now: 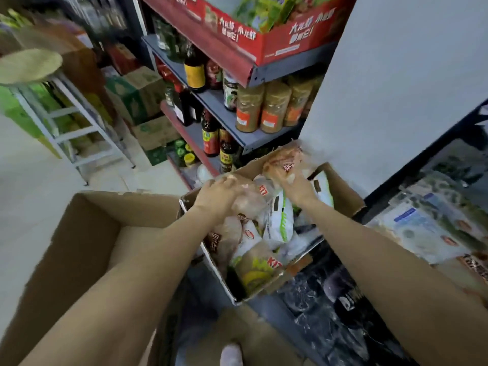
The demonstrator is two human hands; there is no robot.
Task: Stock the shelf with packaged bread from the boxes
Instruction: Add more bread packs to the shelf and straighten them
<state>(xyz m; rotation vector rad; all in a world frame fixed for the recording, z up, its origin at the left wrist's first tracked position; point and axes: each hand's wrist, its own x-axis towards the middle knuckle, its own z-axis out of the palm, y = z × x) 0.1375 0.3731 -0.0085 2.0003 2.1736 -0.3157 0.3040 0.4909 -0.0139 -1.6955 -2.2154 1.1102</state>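
Two boxes in view | near: empty box (pixel 87 249) by left forearm | mid: full box (pixel 340 191) of packaged bread, left hand (pixel 219 192) curled over clear bread bag (pixel 248 202) | far: right hand (pixel 295 184) gripped brown bread pack (pixel 284 161), lifted above box | shelf (pixel 433 223) lay right, nearer right arm.

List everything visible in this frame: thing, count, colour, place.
Full box: one, brown, centre, holds bread packs.
Bread packs: many, white, tan, yellow, in full box.
Empty box: one, brown, left.
Shelf: grey-red, upper centre.
Jars: about three, tan, on shelf.
Bottles: several, dark, on shelf.
Red carton: one, top.
Stool: one, white, left.
Left hand: on a tan pack.
Right hand: grips a raised tan pack.
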